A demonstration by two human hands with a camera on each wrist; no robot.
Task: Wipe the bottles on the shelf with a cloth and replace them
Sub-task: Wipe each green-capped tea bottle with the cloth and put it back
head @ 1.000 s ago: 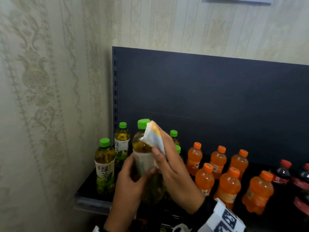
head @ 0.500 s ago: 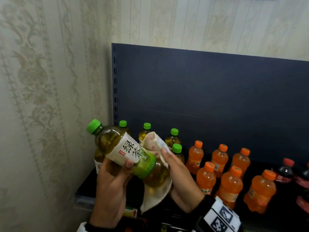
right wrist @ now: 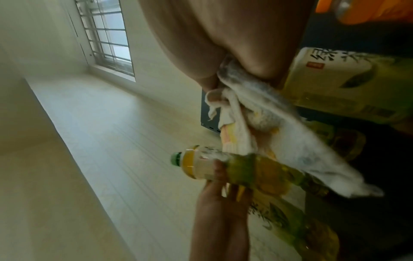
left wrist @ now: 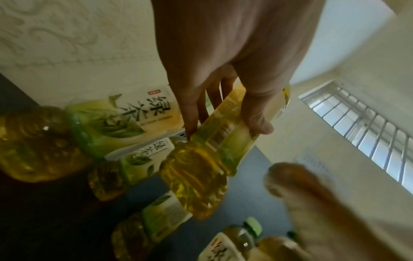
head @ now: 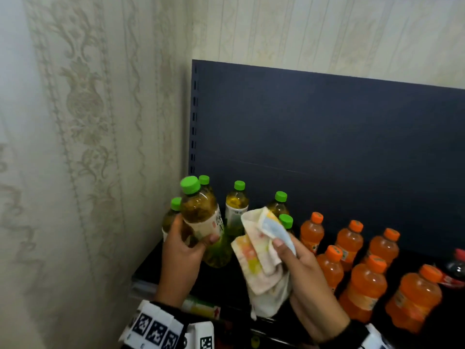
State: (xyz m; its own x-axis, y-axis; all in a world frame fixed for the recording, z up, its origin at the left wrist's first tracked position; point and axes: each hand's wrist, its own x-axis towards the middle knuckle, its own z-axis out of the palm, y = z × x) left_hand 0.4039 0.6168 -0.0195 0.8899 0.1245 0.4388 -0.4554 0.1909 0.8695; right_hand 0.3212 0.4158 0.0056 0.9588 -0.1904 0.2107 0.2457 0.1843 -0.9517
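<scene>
A: From the head view, what do the hands have?

B: The left hand has its fingers and thumb wrapped round the label of a clear plastic green-tea bottle with a green cap, held nearly upright above the left end of the dark metal shelf, its base off the shelf. The right hand has its fingers curled round a crumpled white cloth with orange, yellow and blue print, just right of the bottle and apart from it.

A: And on the shelf itself?

B: More green-capped tea bottles stand at the left end and toward the back, behind the held one. Orange soda bottles with orange caps fill the middle, and dark cola bottles with red caps sit at the right edge.

A: The left wrist view?

B: The left hand grips the bottle across its label, fingers on one side and thumb on the other. Other tea bottles stand just beyond it.

A: The right wrist view?

B: The right hand clutches the cloth, which hangs loose, its tail across the held bottle; contact cannot be told. The left hand holds that bottle from below.
</scene>
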